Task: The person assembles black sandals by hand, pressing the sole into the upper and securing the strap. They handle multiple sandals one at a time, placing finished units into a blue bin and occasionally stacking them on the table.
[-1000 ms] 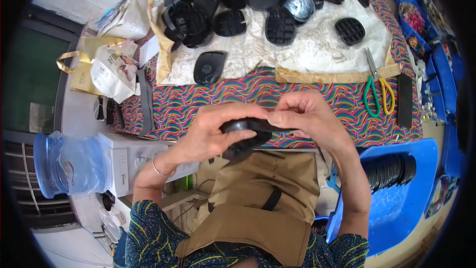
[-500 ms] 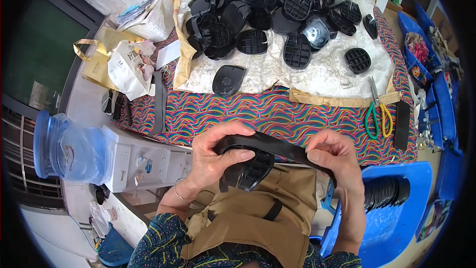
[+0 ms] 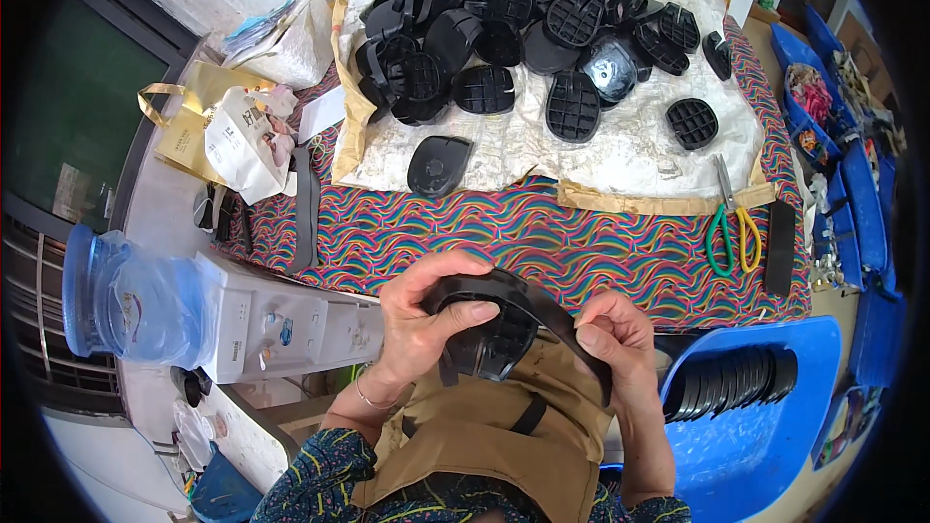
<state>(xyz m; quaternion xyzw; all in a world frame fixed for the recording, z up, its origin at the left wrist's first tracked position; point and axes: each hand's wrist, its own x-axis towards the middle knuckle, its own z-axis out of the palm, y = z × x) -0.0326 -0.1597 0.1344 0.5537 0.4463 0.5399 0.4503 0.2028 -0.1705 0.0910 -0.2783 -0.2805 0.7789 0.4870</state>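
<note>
Between the hands (image 3: pixel 412 324), a black strip (image 3: pixel 554 314) arches lengthwise, slanting down rightward.

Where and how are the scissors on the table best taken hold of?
I would take the two handle loops, coming from the person's side, perhaps with the right hand: they point toward the person, while the blades point away.

The worktop (image 3: pixel 436 242) is carrying a white sheet (image 3: pixel 620 163), scissors (image 3: pixel 730 204) straddling its near edge, and a dark strip (image 3: pixel 780 250) beside them.
</note>
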